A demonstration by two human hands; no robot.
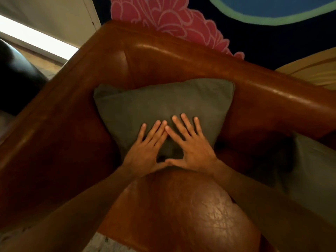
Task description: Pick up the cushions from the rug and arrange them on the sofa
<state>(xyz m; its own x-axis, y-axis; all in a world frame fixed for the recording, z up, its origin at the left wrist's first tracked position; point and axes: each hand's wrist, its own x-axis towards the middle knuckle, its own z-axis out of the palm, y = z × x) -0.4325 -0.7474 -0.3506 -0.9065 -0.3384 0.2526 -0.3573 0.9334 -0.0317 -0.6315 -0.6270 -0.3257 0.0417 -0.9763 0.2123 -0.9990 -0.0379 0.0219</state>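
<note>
A grey-green cushion leans in the corner of the brown leather sofa, propped against the backrest and the armrest. My left hand and my right hand lie flat on the cushion's lower front, fingers spread, thumbs and forefingers touching. Neither hand grips anything. A second grey cushion rests on the seat at the right edge, partly cut off by the frame.
Behind the sofa hangs a dark wall piece with a pink flower and a blue shape. A black rounded object stands left of the armrest. A pale rug shows at the bottom.
</note>
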